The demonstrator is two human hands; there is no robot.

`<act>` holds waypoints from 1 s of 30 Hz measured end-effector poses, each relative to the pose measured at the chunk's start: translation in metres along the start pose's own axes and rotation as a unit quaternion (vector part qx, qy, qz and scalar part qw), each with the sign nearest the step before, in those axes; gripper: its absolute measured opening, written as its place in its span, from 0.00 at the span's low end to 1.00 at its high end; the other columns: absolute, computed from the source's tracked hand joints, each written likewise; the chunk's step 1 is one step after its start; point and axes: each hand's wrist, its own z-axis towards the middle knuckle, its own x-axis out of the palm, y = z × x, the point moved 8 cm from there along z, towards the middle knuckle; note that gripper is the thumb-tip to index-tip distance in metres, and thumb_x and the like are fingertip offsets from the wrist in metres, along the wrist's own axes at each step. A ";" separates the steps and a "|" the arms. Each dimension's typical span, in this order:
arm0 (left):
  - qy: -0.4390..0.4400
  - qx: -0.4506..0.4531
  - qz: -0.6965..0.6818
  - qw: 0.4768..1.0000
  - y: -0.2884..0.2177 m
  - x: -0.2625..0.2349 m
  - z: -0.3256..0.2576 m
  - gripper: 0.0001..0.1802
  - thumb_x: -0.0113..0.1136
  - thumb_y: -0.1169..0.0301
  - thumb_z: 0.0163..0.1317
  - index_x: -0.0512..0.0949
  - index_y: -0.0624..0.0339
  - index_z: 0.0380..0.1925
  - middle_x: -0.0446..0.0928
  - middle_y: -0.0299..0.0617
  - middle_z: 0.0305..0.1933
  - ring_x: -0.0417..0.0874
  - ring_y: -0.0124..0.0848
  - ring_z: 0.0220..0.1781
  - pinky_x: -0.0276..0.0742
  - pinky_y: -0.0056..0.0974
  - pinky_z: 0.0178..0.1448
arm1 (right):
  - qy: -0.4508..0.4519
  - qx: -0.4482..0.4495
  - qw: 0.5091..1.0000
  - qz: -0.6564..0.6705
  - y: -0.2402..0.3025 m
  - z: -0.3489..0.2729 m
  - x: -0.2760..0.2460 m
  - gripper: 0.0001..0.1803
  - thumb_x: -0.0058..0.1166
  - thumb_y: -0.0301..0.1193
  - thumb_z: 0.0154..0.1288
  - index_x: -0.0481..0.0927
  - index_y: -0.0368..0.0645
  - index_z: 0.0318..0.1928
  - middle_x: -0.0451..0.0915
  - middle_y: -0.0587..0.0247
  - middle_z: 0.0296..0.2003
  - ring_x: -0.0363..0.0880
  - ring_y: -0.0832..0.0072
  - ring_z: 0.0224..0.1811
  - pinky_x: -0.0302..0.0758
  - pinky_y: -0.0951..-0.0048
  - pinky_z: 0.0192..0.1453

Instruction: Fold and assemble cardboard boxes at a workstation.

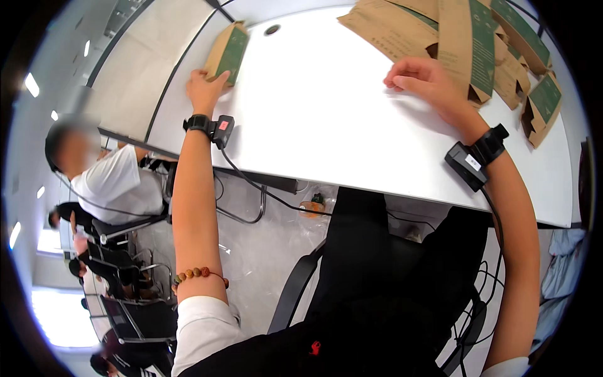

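Observation:
At the table's far left, a slim brown-and-green cardboard box (227,53) lies beside the partition. My left hand (207,89) grips its near end, with the thumb on the green side and the fingers around the brown side. My right hand (422,83) is over the white table, just left of a pile of similar brown-and-green cartons (453,50). Its fingers are curled in toward the thumb, and nothing shows between them. Some cartons in the pile look flattened, and several have open, folded ends.
The white table (301,119) has a round cable hole (272,29) near its back edge. A light partition (151,56) borders the left side. Cables run from both wrist devices. A person (113,176) sits at the left, and a clear plastic bag (317,200) is on the floor.

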 end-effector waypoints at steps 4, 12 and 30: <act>0.014 -0.110 -0.164 0.980 -0.014 -0.013 -0.031 0.37 0.83 0.60 0.47 0.72 0.60 0.53 0.83 0.50 0.46 0.86 0.38 0.44 0.85 0.41 0.40 | 0.003 -0.011 1.000 0.011 -0.001 0.000 0.000 0.08 0.58 0.30 0.71 0.82 0.38 0.44 0.85 0.64 0.42 0.83 0.78 0.48 0.79 0.75 0.59; -0.108 -0.050 -0.417 0.901 -0.030 -0.178 -0.195 0.26 0.68 0.73 0.68 0.68 0.58 0.62 0.78 0.45 0.57 0.83 0.33 0.53 0.85 0.39 0.50 | 0.022 -0.031 0.999 -0.015 -0.006 0.003 0.001 0.08 0.56 0.30 0.73 0.82 0.38 0.45 0.84 0.65 0.44 0.81 0.79 0.49 0.77 0.75 0.59; -0.062 -0.034 -0.352 0.933 -0.174 -0.127 -0.234 0.35 0.78 0.68 0.59 0.72 0.63 0.63 0.76 0.46 0.55 0.82 0.30 0.48 0.85 0.34 0.42 | -0.050 -0.087 0.986 -0.134 0.013 -0.003 -0.006 0.39 0.66 0.30 0.67 0.65 0.51 0.76 0.76 0.59 0.62 0.75 0.68 0.63 0.77 0.68 0.64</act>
